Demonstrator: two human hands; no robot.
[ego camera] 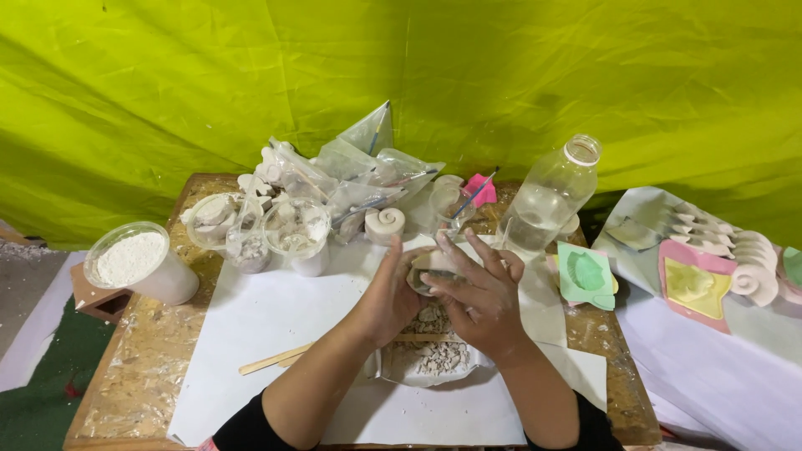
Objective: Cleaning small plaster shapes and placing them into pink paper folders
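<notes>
Backdrop: creased yellow-green tarpaulin [401,75], filling the view from 9 through 12 to 3 o'clock, evenly lit. Furniture: chipboard table [150,359], centre, under white paper sheets [259,334]. At 3 o'clock, a surface draped in white cloth [718,367]. Floor at 8 o'clock: green mat [42,401], grey concrete [25,292].

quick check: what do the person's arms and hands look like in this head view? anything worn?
Both forearms are bare, with black short sleeves showing at the bottom edge. The left hand and right hand are bare and gloveless. No watch or bracelet shows; rings are too small to tell.
</notes>
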